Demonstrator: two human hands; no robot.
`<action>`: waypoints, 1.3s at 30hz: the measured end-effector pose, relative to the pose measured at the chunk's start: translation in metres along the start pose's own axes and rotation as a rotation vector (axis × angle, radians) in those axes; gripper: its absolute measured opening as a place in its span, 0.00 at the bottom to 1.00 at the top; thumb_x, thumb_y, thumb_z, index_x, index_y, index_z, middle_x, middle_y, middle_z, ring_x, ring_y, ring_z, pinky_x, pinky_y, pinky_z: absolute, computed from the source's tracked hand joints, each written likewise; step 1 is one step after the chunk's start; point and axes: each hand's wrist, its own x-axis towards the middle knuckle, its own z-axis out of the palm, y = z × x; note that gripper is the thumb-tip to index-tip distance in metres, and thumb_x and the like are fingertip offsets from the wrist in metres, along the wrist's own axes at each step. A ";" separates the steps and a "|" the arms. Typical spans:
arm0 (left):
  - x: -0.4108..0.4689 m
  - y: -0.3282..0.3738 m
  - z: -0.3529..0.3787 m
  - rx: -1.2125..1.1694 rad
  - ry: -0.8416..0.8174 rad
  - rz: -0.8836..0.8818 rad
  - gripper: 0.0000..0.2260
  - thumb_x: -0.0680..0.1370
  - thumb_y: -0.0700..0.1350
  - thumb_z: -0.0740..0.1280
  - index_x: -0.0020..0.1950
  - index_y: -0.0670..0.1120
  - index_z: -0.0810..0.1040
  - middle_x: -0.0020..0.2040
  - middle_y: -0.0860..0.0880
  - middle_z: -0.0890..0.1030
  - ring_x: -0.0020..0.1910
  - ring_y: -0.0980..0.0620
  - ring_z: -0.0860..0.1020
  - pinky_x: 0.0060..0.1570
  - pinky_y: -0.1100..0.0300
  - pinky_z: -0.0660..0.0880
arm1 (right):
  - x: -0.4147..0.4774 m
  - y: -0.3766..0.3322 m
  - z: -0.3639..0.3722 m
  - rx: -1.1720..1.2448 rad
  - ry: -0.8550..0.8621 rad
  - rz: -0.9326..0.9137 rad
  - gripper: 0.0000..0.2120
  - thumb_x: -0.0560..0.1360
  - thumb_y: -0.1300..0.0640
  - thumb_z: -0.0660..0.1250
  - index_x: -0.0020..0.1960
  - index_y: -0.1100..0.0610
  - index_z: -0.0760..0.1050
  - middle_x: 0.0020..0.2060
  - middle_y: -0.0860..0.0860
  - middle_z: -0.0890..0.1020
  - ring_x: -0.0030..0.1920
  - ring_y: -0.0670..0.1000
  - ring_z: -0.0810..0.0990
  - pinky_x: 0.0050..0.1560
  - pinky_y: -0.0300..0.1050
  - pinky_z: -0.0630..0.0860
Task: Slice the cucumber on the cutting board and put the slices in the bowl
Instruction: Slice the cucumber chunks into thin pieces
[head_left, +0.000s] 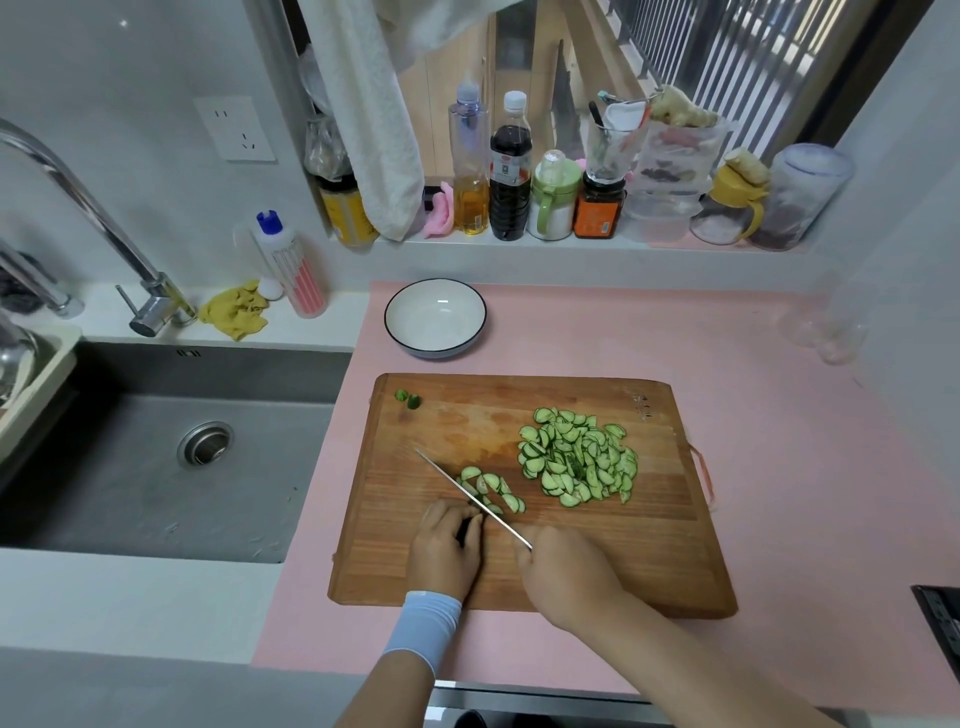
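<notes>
The left hand (445, 548) has its fingers curled on the cucumber stub (466, 527); the right hand (566, 569) has its fingers clamped on the knife (470, 496). Cut slices (576, 457) lie beyond the fingers on the cutting board (623, 561) — the bowl (435, 352) farther ahead.

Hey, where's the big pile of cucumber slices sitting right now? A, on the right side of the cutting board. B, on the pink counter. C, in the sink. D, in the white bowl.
A: the pile of slices lies on the cutting board, right of the knife, and the bowl holds none.
</notes>
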 end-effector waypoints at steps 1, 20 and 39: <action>0.000 0.000 0.000 0.006 -0.001 0.002 0.07 0.69 0.34 0.77 0.40 0.43 0.82 0.40 0.51 0.78 0.41 0.54 0.75 0.46 0.70 0.69 | -0.001 0.000 0.000 -0.001 0.004 -0.009 0.11 0.82 0.52 0.57 0.41 0.50 0.71 0.43 0.52 0.80 0.44 0.56 0.78 0.43 0.46 0.72; 0.000 0.003 -0.003 0.006 0.028 0.028 0.08 0.69 0.34 0.77 0.38 0.43 0.80 0.37 0.50 0.78 0.40 0.56 0.72 0.47 0.73 0.66 | -0.016 0.030 0.006 0.106 0.009 -0.015 0.17 0.81 0.52 0.57 0.33 0.50 0.64 0.28 0.47 0.70 0.28 0.46 0.66 0.27 0.40 0.60; -0.005 0.000 0.001 0.010 0.058 0.038 0.06 0.70 0.36 0.76 0.41 0.44 0.82 0.40 0.51 0.79 0.41 0.53 0.76 0.47 0.65 0.73 | 0.007 0.012 0.007 0.061 0.010 0.004 0.14 0.80 0.48 0.56 0.40 0.49 0.75 0.39 0.51 0.81 0.40 0.56 0.78 0.37 0.45 0.68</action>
